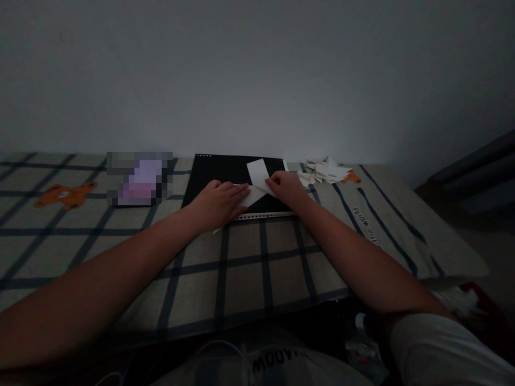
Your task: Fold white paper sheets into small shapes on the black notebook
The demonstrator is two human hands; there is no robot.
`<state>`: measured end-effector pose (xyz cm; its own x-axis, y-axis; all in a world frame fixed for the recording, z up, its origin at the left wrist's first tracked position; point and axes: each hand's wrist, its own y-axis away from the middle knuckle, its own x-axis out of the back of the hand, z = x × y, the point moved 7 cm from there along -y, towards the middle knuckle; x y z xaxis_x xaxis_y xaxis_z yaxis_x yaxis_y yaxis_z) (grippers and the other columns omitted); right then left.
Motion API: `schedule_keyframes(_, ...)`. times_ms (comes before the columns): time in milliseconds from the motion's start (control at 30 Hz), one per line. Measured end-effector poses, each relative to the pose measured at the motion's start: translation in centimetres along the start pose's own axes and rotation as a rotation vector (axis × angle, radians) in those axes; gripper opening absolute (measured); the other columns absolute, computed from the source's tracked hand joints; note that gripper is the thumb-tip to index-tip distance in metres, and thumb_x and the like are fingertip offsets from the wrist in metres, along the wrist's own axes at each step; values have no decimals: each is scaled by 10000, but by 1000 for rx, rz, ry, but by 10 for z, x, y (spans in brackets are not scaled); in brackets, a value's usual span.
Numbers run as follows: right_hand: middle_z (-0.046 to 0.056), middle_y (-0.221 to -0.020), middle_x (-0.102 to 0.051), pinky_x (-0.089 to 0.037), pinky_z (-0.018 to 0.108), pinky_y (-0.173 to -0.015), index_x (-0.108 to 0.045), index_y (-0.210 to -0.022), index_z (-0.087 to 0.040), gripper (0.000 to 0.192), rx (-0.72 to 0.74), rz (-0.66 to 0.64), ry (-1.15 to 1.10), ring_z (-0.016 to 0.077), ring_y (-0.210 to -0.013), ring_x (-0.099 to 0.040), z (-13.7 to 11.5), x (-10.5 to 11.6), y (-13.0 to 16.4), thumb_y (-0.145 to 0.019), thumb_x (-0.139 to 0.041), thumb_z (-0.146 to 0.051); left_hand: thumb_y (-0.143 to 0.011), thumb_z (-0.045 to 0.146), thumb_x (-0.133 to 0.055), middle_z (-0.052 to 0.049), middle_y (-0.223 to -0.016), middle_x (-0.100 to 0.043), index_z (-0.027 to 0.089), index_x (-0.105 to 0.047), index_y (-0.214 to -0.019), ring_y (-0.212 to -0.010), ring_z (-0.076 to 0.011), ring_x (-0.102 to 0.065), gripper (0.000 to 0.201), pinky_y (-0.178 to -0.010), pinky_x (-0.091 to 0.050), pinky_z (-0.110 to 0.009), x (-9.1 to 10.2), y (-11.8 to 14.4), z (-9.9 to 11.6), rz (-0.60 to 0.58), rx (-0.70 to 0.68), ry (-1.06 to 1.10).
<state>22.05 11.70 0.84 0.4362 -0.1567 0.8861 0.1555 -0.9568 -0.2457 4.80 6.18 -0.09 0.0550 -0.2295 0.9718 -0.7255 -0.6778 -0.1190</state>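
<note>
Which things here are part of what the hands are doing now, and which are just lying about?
In hand:
- white paper, partly folded, pressed by the left hand and pinched by the right hand
- black board under the paper

Lying about:
- pile of folded paper pieces to the right
- checked cloth with orange bear prints
- blurred purple thing to the left

The left hand (219, 203) covers part of the white paper (257, 179), so the fold beneath its palm cannot be made out. A pixelated patch (139, 179) blurs whatever lies on the checked surface (241, 257) there. The small paper pieces (324, 171) are too dim to count.
</note>
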Motion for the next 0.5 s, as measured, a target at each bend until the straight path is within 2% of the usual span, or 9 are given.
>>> schedule_keyframes(100,73,-849,-752,-417,299,-728,-753,-843,-155,232,13,10,-49,176,-775,-639,0,1,2,-964,-627,-307,-1078,418,-373,-85,-1588,-493,238,-468,-1545,-1286,-302,-561,509,-932,-385,-432,2,1,1,5,4,-1)
schedule_keyframes(233,54,-820,-746,-405,277,-658,-750,-849,-167,242,61,-45,-154,158,-719,-627,-7,-1,8,-916,-690,-392,-1071,397,-398,-89,-1552,-537,220,-503,-1519,-1263,-298,-586,493,-917,-389,-435,6,1,-1,3,22,-35)
schedule_keyframes(367,52,-823,-748,-399,272,-668,-751,-830,-170,161,119,-46,-161,154,-728,-627,-15,-1,11,-913,-686,-292,-1037,415,-472,-99,-1488,-599,213,-590,-1434,-1236,-305,-608,461,-928,-382,-446,8,-1,-5,27,47,-17)
schedule_keyframes(500,50,-807,-739,-394,272,-684,-749,-821,-157,165,138,-51,-182,146,-720,-615,-18,-2,9,-930,-662,-246,-1001,403,-506,-104,-1409,-657,213,-677,-1306,-1199,-310,-630,398,-928,-376,-455,10,-2,-7,34,56,-9)
